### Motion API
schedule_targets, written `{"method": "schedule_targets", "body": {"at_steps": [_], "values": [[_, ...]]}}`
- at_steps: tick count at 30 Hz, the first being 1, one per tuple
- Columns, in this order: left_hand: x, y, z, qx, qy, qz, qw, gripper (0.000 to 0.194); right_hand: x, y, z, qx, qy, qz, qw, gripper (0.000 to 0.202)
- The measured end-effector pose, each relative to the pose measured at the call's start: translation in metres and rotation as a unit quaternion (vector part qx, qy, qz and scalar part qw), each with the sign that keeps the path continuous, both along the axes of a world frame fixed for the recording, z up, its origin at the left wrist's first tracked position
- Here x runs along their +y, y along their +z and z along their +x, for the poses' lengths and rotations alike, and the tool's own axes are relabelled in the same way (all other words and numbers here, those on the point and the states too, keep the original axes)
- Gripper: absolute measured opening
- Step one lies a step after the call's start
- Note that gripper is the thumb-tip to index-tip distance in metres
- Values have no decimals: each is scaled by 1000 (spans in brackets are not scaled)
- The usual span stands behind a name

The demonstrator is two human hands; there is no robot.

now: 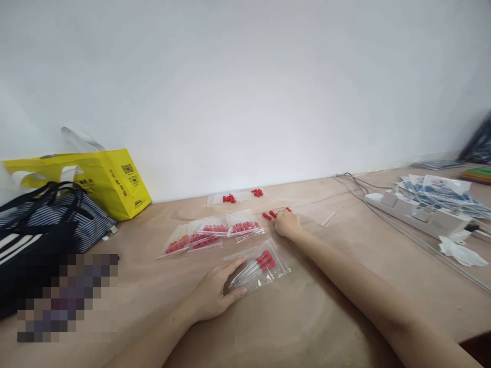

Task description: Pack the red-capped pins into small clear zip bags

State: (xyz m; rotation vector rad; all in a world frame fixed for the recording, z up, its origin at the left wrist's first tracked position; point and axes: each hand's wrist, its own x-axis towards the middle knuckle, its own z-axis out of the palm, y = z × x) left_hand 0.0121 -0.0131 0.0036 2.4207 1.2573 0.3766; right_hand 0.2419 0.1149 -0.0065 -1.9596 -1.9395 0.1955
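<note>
A clear zip bag (pixel 282 255) lies in front of me, with several droppers that have clear tubes and red rubber bulbs (pixel 266 259) inside. At its left end my left hand (pixel 218 289) is open, thumb and fingers spread apart along the bag's edges and touching it. Farther forward, my right hand (pixel 287 224) is closed, its fingers curled down among loose red bulbs (pixel 267 216). What sits between those fingertips is hidden. Another clear bag (pixel 320 214) lies flat just right of that hand. Left of it, several filled bags (pixel 207 232) of red-bulbed droppers overlap.
Near the wall, small red bulbs (pixel 229 198) and a second cluster (pixel 257 192) rest on clear plastic. A yellow bag (pixel 115 179) and a dark striped bag (pixel 92 220) stand at left. A white power strip (pixel 399 212), cables, crumpled tissue (pixel 462 251) and printed sheets (pixel 437 190) occupy the right.
</note>
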Motion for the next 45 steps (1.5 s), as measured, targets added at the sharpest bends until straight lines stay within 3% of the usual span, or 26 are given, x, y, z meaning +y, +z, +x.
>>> {"method": "schedule_targets", "body": {"at_steps": [5,8,11,14,19,31,34,41,45], "values": [[0,-1,0,-6,-3,7,1000,53,-17,7,12,36,44,15,998,24],[0,-1,0,-10,-5,7,1000,53,-36,10,30,123,117,45,985,33],[1,0,0,-18,-11,9,1000,52,-56,6,44,318,187,60,927,58],[1,-1,0,-12,-9,9,1000,52,-70,-5,48,472,178,5,864,72],[4,-5,-2,-21,-9,10,1000,52,-76,-20,37,592,122,-1,797,61],[4,-4,-1,-23,-4,4,1000,53,-90,-21,26,676,119,-107,719,30],[3,-4,-1,-28,-4,7,1000,52,-88,-23,30,669,126,-125,721,29],[2,1,2,-13,-5,-3,1000,53,-89,-20,34,537,197,-176,801,39],[2,1,2,-6,-3,1,1000,52,-85,-19,36,476,253,-206,817,32]]}}
